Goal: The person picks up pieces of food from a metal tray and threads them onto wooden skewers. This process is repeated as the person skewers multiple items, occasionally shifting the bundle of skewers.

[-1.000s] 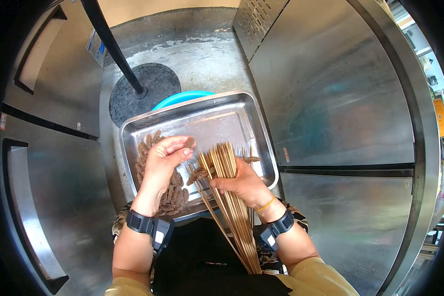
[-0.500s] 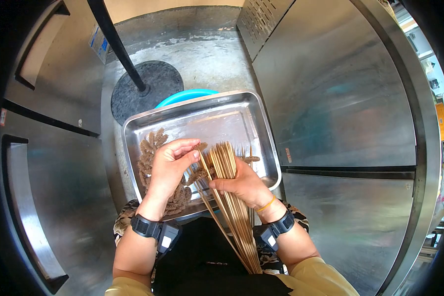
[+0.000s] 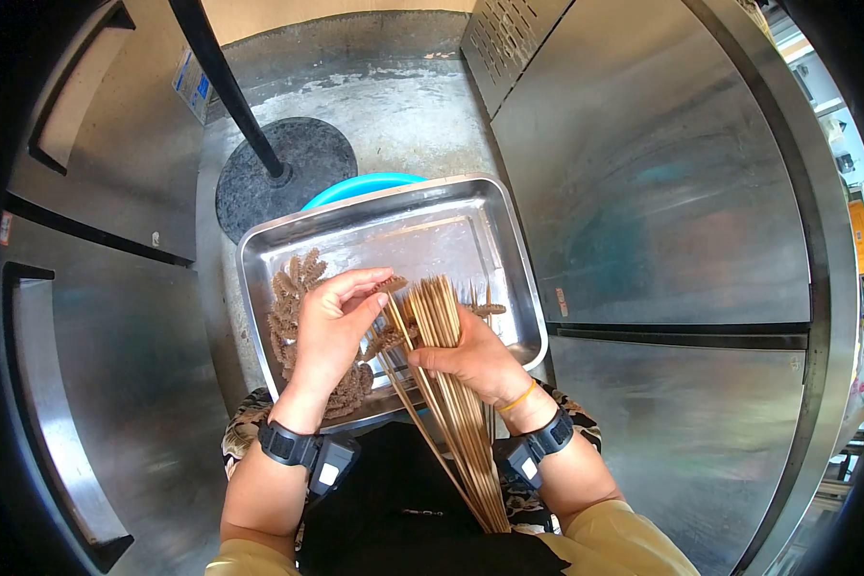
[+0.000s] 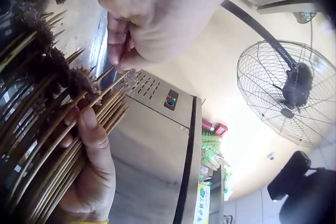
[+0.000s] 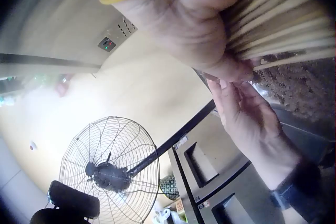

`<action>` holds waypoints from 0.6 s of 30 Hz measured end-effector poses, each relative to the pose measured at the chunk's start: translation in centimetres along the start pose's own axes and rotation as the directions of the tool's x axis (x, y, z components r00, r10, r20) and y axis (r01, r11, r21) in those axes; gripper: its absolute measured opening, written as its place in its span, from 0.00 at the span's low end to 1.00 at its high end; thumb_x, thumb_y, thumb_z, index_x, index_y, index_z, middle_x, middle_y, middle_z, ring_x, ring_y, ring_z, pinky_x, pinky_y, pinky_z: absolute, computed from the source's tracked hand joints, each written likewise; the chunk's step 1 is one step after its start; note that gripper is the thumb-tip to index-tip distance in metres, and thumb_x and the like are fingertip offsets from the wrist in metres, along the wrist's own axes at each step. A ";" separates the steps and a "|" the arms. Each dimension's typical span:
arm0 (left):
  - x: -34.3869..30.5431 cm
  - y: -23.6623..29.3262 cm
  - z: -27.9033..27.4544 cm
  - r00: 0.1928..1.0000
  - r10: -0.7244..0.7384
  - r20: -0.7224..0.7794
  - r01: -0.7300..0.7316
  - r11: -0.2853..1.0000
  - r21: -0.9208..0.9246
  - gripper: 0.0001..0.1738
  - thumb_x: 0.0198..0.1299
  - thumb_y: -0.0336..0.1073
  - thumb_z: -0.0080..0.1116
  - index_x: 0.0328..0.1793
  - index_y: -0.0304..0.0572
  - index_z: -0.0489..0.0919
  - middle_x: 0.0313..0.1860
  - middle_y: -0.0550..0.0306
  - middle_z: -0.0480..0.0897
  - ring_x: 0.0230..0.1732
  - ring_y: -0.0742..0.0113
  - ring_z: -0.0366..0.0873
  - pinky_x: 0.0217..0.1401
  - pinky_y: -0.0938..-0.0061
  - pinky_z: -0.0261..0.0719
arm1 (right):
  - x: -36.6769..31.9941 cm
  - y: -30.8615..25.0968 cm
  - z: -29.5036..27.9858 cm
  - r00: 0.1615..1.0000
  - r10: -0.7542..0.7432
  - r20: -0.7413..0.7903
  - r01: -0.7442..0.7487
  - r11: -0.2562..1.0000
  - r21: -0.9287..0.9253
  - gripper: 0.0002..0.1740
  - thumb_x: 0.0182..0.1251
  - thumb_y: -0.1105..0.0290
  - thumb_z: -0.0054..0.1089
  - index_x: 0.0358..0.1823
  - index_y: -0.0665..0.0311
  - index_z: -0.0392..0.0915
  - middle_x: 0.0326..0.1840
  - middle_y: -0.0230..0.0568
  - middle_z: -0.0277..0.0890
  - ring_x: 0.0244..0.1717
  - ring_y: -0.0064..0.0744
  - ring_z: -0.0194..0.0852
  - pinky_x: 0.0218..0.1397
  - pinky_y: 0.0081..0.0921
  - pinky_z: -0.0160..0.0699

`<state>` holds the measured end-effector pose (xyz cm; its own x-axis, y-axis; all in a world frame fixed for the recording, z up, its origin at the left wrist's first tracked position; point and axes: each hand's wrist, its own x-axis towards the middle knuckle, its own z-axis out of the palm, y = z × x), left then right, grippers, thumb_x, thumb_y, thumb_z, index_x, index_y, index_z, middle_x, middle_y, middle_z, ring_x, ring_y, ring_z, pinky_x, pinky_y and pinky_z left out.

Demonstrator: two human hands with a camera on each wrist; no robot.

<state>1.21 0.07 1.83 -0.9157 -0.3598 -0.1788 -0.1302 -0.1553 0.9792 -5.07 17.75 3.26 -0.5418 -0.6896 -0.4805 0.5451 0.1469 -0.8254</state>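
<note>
My right hand [image 3: 478, 361] grips a thick bundle of wooden skewers [image 3: 468, 451], pointed ends up, over the near side of the metal tray [image 3: 374, 209]. Just left of it, my left hand [image 3: 328, 326] pinches a small brown bumpy strip of food [image 3: 392, 284] at the tip of one skewer. More brown pieces [image 3: 384, 339] are threaded on skewers near the right thumb. In the left wrist view, the skewer point meets the left fingertips [image 4: 118, 61]. A heap of loose brown strips [image 3: 293, 293] lies in the tray's left side, partly behind the left hand.
A blue basin [image 3: 365, 184] shows behind the tray. Beyond it stands a black pole on a round base [image 3: 283, 178]; the wrist views show a caged fan [image 5: 113, 174]. Steel cabinets [image 3: 662, 192] flank both sides.
My left hand has moved right from above the heap, bringing the brown strip onto the skewer's tip. Over the last half second it has barely moved. The right hand keeps its hold.
</note>
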 end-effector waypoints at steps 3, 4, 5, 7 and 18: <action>-0.1 0.1 0.2 1.000 0.018 -0.009 -0.018 0.999 0.046 0.15 0.59 0.19 0.56 0.52 0.35 0.80 0.50 0.55 0.83 0.50 0.73 0.79 0.53 0.79 0.77 | -0.1 -0.3 0.4 1.000 -0.019 -0.013 0.019 1.000 0.019 0.24 0.55 0.81 0.65 0.54 0.66 0.68 0.37 0.30 0.74 0.32 0.17 0.71 0.35 0.16 0.73; -0.3 0.3 0.3 1.000 0.017 -0.017 -0.015 0.997 0.074 0.15 0.59 0.18 0.56 0.51 0.35 0.80 0.49 0.55 0.83 0.49 0.73 0.79 0.53 0.79 0.77 | -0.1 -0.3 0.4 1.000 -0.019 -0.012 0.019 1.000 0.019 0.24 0.55 0.81 0.65 0.53 0.66 0.68 0.37 0.30 0.74 0.32 0.17 0.71 0.34 0.16 0.73; -0.4 0.4 0.4 1.000 0.016 -0.026 -0.013 0.995 0.102 0.14 0.59 0.18 0.55 0.51 0.34 0.80 0.49 0.55 0.83 0.49 0.73 0.79 0.52 0.79 0.78 | -0.1 -0.3 0.4 1.000 -0.019 -0.011 0.019 1.000 0.020 0.24 0.55 0.81 0.65 0.53 0.66 0.68 0.37 0.30 0.74 0.32 0.17 0.71 0.34 0.16 0.72; -0.5 0.4 0.7 0.994 0.091 -0.067 -0.079 0.984 0.161 0.13 0.58 0.19 0.56 0.47 0.36 0.82 0.46 0.55 0.85 0.43 0.73 0.82 0.47 0.78 0.80 | -0.1 -0.3 0.3 1.000 -0.022 -0.008 0.022 1.000 0.020 0.24 0.55 0.81 0.65 0.53 0.66 0.69 0.36 0.30 0.74 0.31 0.18 0.71 0.33 0.16 0.72; -1.4 0.2 1.5 0.998 -0.019 -0.063 0.012 0.993 -0.117 0.12 0.59 0.20 0.56 0.47 0.34 0.82 0.48 0.52 0.84 0.49 0.70 0.80 0.54 0.76 0.78 | -0.2 -0.5 0.1 0.999 -0.042 -0.004 0.042 0.998 0.039 0.23 0.55 0.81 0.64 0.53 0.66 0.70 0.36 0.29 0.73 0.31 0.18 0.69 0.35 0.16 0.70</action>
<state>1.88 1.96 2.42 -0.8871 -0.4144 -0.2034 -0.0955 -0.2663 0.9591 -5.17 17.69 3.82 -0.5667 -0.6923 -0.4468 0.5462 0.0903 -0.8328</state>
